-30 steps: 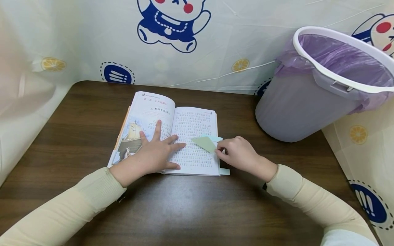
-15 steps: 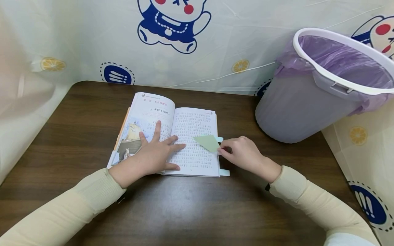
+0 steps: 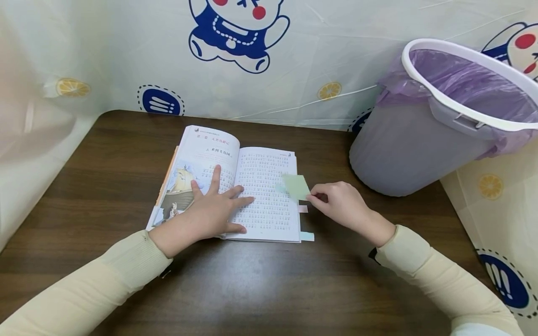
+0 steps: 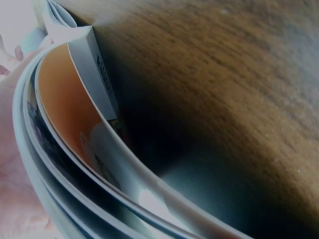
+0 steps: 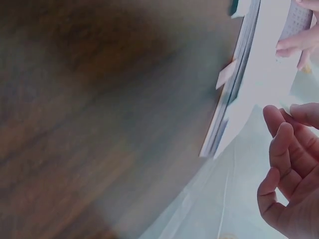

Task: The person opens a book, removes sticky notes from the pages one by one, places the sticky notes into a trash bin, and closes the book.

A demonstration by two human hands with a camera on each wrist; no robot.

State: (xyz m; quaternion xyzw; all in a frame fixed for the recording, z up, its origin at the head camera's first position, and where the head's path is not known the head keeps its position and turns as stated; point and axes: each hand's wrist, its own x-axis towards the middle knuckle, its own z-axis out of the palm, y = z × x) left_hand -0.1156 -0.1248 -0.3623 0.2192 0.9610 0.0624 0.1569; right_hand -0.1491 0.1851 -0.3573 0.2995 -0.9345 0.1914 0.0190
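An open book (image 3: pixel 265 163) lies on the brown table (image 3: pixel 235 289). My left hand (image 3: pixel 210 210) rests on it with fingers spread across the left page and the gutter. Between thumb and forefinger, my right hand (image 3: pixel 342 203) pinches a corner of a pale green sticky note (image 3: pixel 296 187) just off the book's right edge. The note overlaps the right page, and a faint bluish patch shows beside it. The left wrist view looks along curved page edges (image 4: pixel 75 164). In the right wrist view the pinching fingertips (image 5: pixel 271 117) show, but the note is washed out.
A pink tab (image 3: pixel 303 209) and a light blue tab (image 3: pixel 307 236) stick out from the book's right edge. A grey bin (image 3: pixel 391 144) with a purple liner stands at the back right. A printed sheet (image 3: pixel 294 56) hangs behind the table.
My right hand has moved right and slightly away from me, drawing the green note toward the page's outer edge. The pink tab is now visible. My left hand stays in place.
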